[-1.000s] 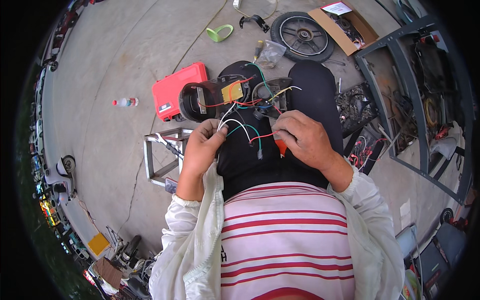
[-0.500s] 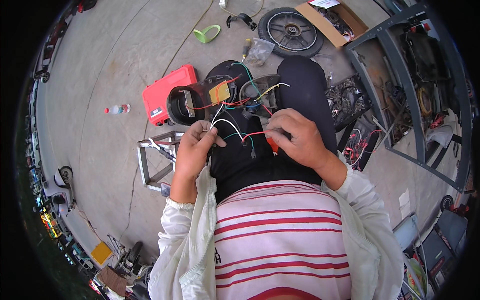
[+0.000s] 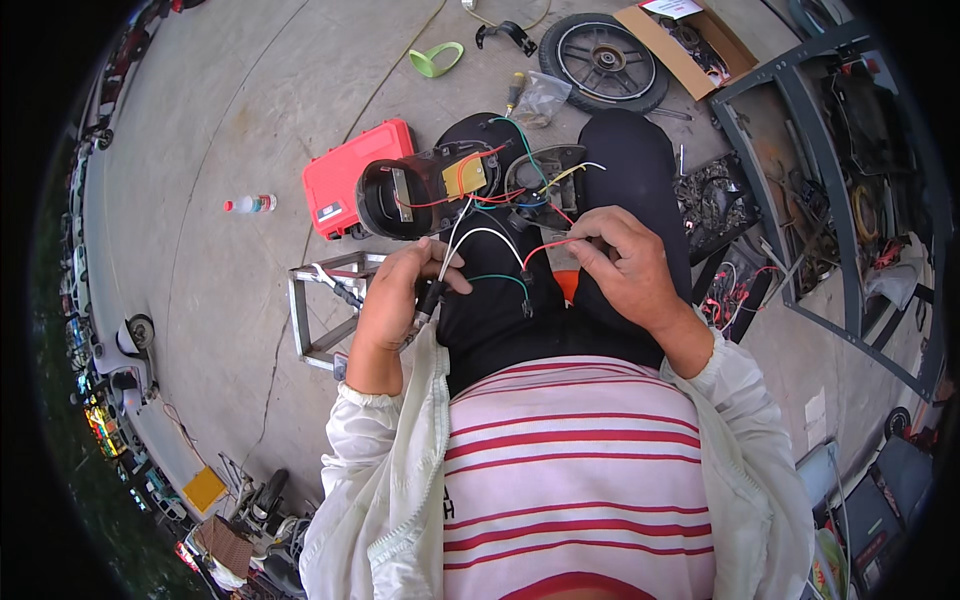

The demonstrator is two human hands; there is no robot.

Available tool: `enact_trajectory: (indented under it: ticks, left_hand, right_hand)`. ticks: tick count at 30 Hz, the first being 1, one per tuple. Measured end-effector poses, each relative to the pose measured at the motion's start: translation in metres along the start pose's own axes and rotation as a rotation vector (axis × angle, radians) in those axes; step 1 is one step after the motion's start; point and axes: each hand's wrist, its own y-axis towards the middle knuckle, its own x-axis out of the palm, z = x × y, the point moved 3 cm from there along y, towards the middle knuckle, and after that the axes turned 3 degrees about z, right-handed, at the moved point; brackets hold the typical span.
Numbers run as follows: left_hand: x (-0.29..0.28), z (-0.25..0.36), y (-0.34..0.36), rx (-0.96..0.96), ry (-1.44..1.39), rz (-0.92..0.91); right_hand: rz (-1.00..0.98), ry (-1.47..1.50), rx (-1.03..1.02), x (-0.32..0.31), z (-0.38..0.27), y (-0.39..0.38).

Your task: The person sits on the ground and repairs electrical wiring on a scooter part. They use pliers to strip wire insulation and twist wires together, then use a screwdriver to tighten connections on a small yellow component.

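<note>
An open dark vehicle housing (image 3: 383, 215) lies across my thighs, with a yellow plate (image 3: 464, 175) and several coloured wires. My left hand (image 3: 398, 295) is closed around a cable with a black sheath (image 3: 433, 294), from which white wires (image 3: 492, 232) run. My right hand (image 3: 625, 270) pinches a red wire (image 3: 548, 246) near its end, right of a small black connector (image 3: 526, 276). Below that, a green wire (image 3: 495, 276) ends in another connector (image 3: 527, 308) hanging over my left thigh.
A red case (image 3: 330, 165), metal stool (image 3: 300, 315) and bottle (image 3: 240, 203) are left. A screwdriver (image 3: 516, 87), plastic bag (image 3: 548, 97), wheel (image 3: 608, 45) and cardboard box (image 3: 660, 55) lie ahead. A steel frame (image 3: 830, 200) and parts trays (image 3: 712, 205) stand right; scooters (image 3: 137, 355) line the left.
My right hand has moved slightly up, taking the red wire and connector with it. My left fingers have shifted, and the black-sheathed cable now shows between them.
</note>
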Motion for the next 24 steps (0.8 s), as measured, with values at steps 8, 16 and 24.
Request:
enact_trajectory:
  ticks: [8, 16, 24]
  left_hand:
    - [0.002, 0.006, -0.006, 0.034, -0.06, -0.023]
    - [0.004, 0.014, -0.007, 0.049, 0.079, 0.007]
    - [0.005, 0.013, -0.006, 0.048, 0.076, -0.006]
  right_hand:
    - [-0.061, -0.037, -0.033, 0.0, 0.004, -0.002]
    - [0.031, -0.014, 0.108, -0.013, 0.0, 0.01]
    - [0.074, -0.32, -0.102, -0.015, 0.011, 0.059]
